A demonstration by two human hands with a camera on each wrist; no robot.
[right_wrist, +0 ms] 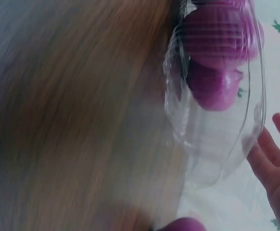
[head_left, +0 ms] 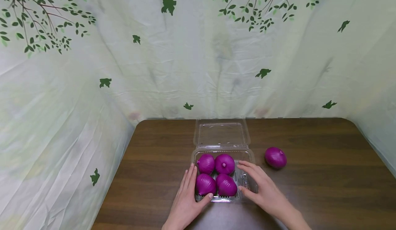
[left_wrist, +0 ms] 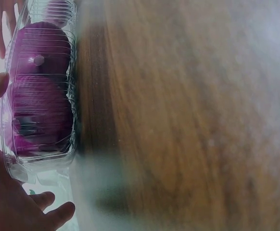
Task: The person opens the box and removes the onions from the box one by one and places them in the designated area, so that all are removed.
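Observation:
A clear plastic clamshell box [head_left: 244, 180] lies with its lid raised back, and several purple onions [head_left: 224, 164] sit in its left and middle part. My left hand [head_left: 185, 200] rests along the box's left side, fingers extended, its thumb at the front rim. On the opposite side, my right hand [head_left: 264, 190] is spread, with fingertips right at the right rim and nothing in its grasp. Through the ribbed front wall, onions [left_wrist: 41, 110] show in the left wrist view. The right wrist view has the right hand's fingers [right_wrist: 270, 154] beside the box's end.
One loose purple onion [head_left: 275, 157] lies on the brown wooden table [head_left: 321, 175], to the right of the box. The hinged transparent lid [head_left: 221, 133] reaches to the table's back edge. Behind hangs a pale curtain [head_left: 198, 58] with leaf and bird prints.

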